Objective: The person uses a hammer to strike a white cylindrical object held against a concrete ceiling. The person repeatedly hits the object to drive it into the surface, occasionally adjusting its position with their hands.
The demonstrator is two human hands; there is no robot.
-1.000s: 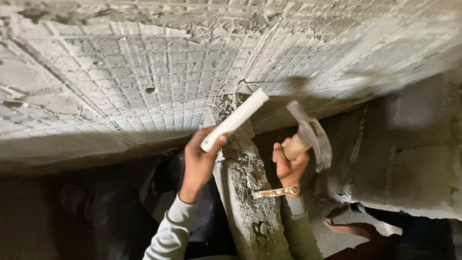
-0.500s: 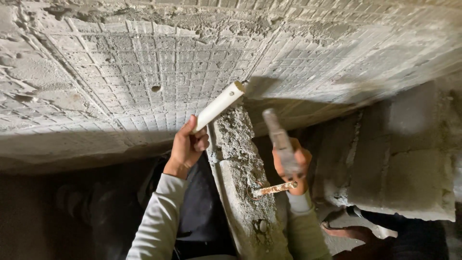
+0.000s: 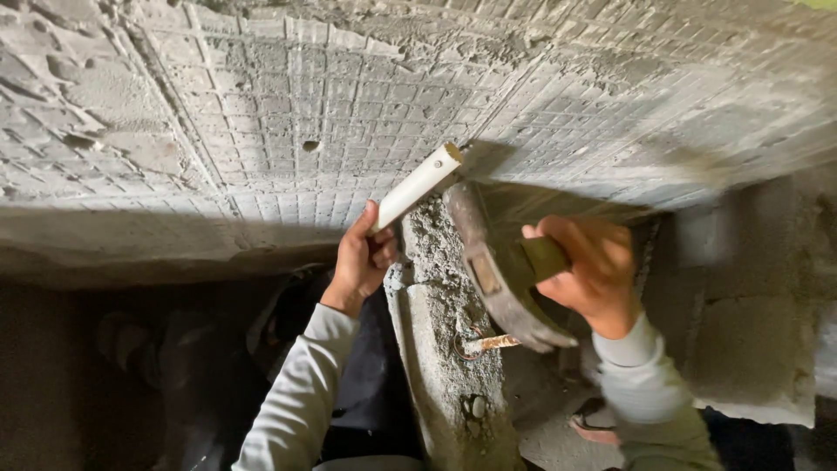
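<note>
Head view, left hand [image 3: 362, 257] fingers gripping white pipe [image 3: 418, 186], right hand [image 3: 586, 270] clutching hammer [image 3: 493, 266]

The person's left hand [image 3: 362, 257] and right hand [image 3: 586, 270] are both bare, with no gloves, rings or watch showing. Each arm wears a long light grey sleeve [image 3: 292, 392] of soft knit cloth, close-fitting and ending in a snug cuff at the wrist. The right sleeve [image 3: 649, 392] turns duller and greenish lower down, with creases gathered near the cuff.
</note>
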